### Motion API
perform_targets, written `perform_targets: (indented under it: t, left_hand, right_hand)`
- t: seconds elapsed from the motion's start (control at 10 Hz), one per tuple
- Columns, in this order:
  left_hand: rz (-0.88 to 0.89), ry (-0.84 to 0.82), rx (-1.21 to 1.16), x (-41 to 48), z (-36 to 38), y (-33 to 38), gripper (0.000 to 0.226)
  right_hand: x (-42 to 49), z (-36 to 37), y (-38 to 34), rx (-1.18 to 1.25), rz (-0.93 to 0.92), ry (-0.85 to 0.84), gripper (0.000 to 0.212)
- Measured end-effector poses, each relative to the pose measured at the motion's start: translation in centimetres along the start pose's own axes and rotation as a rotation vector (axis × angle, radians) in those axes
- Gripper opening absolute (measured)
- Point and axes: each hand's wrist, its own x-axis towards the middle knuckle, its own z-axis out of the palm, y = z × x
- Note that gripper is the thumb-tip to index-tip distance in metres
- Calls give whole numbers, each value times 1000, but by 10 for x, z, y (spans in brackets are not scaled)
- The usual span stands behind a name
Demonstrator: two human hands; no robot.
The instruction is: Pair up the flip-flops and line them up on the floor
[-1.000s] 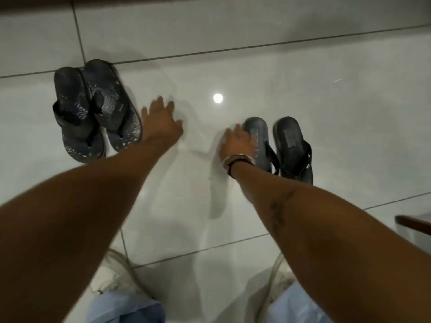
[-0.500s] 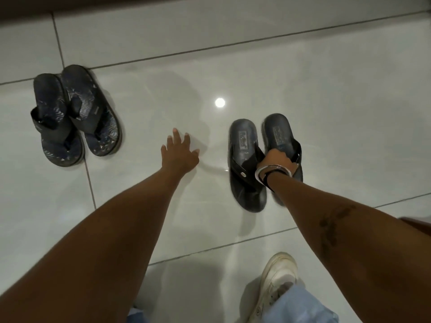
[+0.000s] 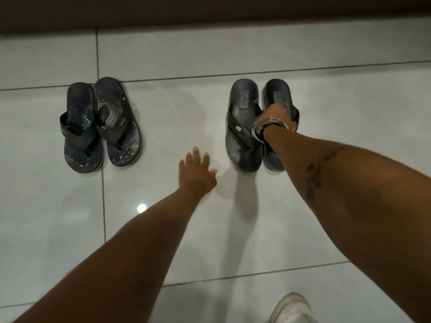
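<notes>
Two pairs of dark flip-flops lie on the pale tiled floor. The patterned pair sits at the left, its left flip-flop (image 3: 80,127) beside and slightly overlapped by its right one (image 3: 119,122). The plain pair is at the right: one flip-flop (image 3: 242,124) lies flat, and my right hand (image 3: 277,115), wearing a silver bangle, grips the strap of the other flip-flop (image 3: 277,94) beside it. My left hand (image 3: 197,173) hovers over bare floor between the pairs, fingers spread, holding nothing.
A dark wall base (image 3: 210,12) runs along the far edge of the floor. My white shoe (image 3: 292,308) shows at the bottom right. Glossy tiles (image 3: 177,108) separate the two pairs.
The view has shifted, so both pairs sit further right and up. My right hand holds the right flip-flop's strap, now closer against its mate. My left hand stays open between the pairs.
</notes>
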Motion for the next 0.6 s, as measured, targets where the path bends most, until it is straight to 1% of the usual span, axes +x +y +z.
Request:
perform_targets:
  t: [0.1, 0.2, 0.3, 0.4, 0.5, 0.6]
  left_hand:
    - [20, 19, 9, -2, -5, 8, 63]
    - [-44, 64, 24, -1, 1, -30, 63]
    - [-22, 35, 20, -1, 5, -23, 62]
    - [0, 19, 27, 0, 5, -19, 61]
    - [20, 39, 30, 1, -7, -29, 58]
    - [34, 98, -81, -19, -38, -29, 50]
  right_hand:
    - [13, -1, -2, -24, 33, 46, 17]
    - [5, 20, -42, 23, -17, 83, 16]
    - [16, 23, -36, 22, -21, 10, 27]
    - [24, 23, -22, 145, -46, -93, 42]
    - [10, 21, -18, 131, -37, 58, 35]
    - [-25, -4, -8, 88, -121, 135, 38]
